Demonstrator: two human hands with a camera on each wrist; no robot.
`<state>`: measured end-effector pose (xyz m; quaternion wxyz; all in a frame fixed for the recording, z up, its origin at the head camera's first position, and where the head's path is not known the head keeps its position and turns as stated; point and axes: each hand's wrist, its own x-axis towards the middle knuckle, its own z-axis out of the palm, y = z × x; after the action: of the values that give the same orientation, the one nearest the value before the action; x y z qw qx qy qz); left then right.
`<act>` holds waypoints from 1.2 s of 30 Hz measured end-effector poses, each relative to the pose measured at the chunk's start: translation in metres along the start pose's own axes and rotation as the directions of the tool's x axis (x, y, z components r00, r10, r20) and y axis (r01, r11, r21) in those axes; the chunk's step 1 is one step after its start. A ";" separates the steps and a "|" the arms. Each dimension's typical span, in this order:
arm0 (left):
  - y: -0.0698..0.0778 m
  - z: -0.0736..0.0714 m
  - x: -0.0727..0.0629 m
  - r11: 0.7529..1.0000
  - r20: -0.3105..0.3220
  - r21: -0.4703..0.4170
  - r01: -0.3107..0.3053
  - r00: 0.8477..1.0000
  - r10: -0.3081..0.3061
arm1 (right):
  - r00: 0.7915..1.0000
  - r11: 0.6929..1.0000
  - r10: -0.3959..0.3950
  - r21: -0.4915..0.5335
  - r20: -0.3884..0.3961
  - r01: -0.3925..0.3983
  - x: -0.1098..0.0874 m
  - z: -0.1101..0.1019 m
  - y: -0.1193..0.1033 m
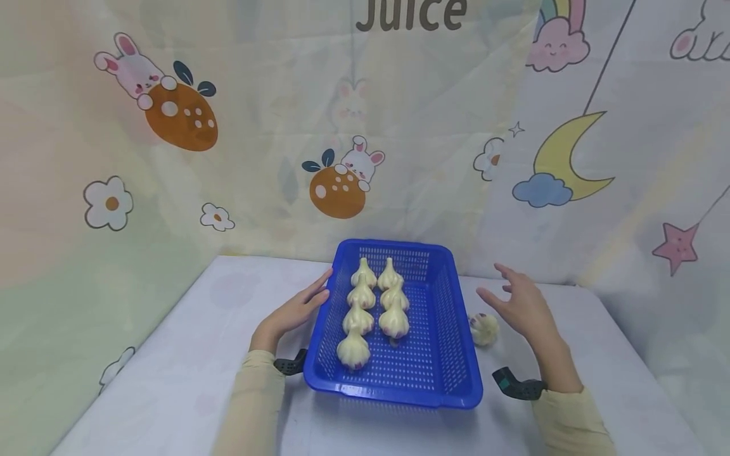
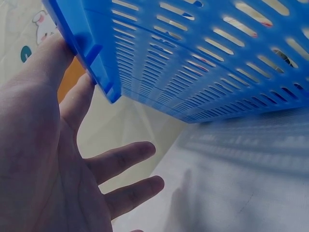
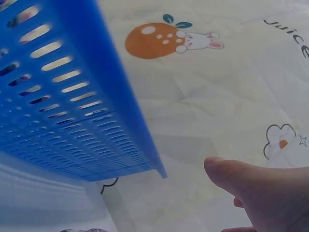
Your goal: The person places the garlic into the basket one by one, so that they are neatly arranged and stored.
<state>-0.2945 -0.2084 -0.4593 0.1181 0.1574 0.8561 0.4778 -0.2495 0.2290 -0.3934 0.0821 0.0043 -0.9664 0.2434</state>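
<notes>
A blue plastic basket [image 1: 433,329] with slotted walls stands on the table, and several garlic bulbs [image 1: 360,296] lie inside it in two rows. My left hand [image 1: 293,310] is at the basket's left rim; in the left wrist view its thumb and index finger touch the rim [image 2: 89,53] while the other fingers spread free. Off the basket's right side, my right hand [image 1: 521,304] hovers with fingers spread and holds nothing. One more garlic bulb [image 1: 485,329] lies on the table between the basket and that hand.
The white-covered table [image 1: 228,329] meets a printed cloth backdrop [image 1: 256,126] behind the basket. Dark camera straps sit on the left wrist [image 1: 292,363] and the right wrist [image 1: 518,384].
</notes>
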 end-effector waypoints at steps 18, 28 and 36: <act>0.006 -0.002 -0.006 1.000 0.001 -0.014 0.018 1.000 -0.018 | 0.966 0.971 0.214 -0.135 0.145 -0.195 -0.001 0.029 0.008; 0.041 -0.005 -0.021 1.000 0.038 -0.011 0.025 0.999 -0.024 | 0.946 0.959 0.266 -0.150 0.185 -0.241 0.001 0.045 0.014; 0.041 -0.005 -0.022 1.000 0.039 -0.006 0.017 0.999 -0.017 | 0.947 0.962 0.248 -0.166 0.204 -0.216 -0.001 0.046 0.016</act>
<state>-0.2697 -0.2002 -0.4205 0.1392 0.1588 0.8536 0.4763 -0.2568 0.2214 -0.4413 -0.0562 -0.0883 -0.9781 0.1801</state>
